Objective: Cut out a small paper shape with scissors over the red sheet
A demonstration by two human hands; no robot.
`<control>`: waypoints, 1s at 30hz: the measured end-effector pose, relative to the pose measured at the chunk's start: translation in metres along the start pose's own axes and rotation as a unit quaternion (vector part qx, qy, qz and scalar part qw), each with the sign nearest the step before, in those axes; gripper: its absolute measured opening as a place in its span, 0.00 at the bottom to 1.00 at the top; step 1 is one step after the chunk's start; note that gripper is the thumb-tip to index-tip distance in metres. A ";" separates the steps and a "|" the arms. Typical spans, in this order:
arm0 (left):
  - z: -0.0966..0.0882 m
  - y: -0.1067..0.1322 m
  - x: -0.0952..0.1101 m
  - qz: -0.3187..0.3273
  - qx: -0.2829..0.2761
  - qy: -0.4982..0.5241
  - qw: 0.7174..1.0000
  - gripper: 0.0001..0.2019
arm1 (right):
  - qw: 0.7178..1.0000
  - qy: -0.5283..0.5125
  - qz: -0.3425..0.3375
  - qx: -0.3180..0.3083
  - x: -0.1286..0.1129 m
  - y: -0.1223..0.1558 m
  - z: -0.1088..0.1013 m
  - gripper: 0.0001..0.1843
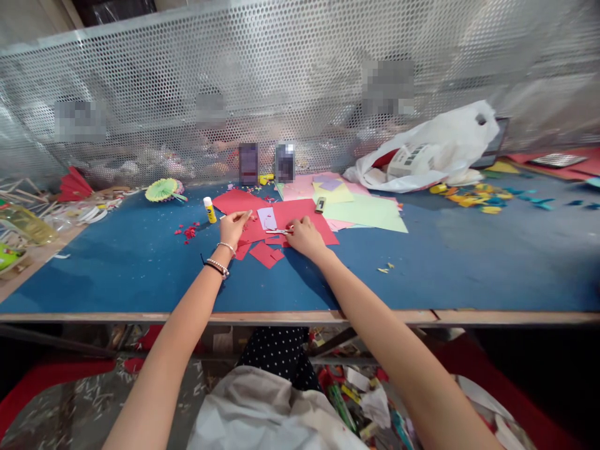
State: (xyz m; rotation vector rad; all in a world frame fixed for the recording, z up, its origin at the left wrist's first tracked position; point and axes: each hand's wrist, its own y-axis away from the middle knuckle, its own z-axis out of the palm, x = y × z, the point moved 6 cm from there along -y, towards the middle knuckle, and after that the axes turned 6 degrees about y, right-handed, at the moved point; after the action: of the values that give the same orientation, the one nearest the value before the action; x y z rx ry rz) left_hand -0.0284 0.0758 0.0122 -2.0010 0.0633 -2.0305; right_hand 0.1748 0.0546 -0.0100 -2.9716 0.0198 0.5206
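Note:
My left hand (233, 226) pinches the edge of a red paper sheet (307, 215) that lies on the blue table (140, 262). A small pale lilac paper piece (267, 218) lies on the red sheet between my hands. My right hand (304, 236) is closed on a small pair of scissors (277, 232) whose blades point left, low over the red sheet. Red offcuts (264, 254) lie just in front of both hands.
A glue stick (209, 209) stands left of the red sheet, with red scraps (187, 232) nearby. Pink, yellow and green sheets (365, 212) lie to the right. A white plastic bag (431, 153) sits at the back right. A perforated metal screen (300, 81) closes the far edge.

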 end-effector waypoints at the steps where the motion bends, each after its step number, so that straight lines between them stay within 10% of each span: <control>1: 0.000 0.001 0.000 -0.002 0.000 -0.005 1.000 0.13 | 1.000 -0.003 0.000 0.000 0.000 0.000 0.000 0.17; 21: -0.002 -0.006 -0.005 0.028 0.000 -0.045 0.999 0.15 | 0.994 -0.009 -0.083 0.076 -0.003 0.000 -0.007 0.13; 30: -0.006 -0.011 -0.006 0.072 0.023 -0.066 0.995 0.15 | 0.974 -0.175 -0.053 0.132 0.000 -0.008 -0.016 0.14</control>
State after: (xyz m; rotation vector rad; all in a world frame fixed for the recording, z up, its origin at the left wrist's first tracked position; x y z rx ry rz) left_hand -0.0363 0.0864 0.0083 -2.0354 0.1295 -1.7916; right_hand 0.1800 0.0605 0.0056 -2.5709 -0.0960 0.9376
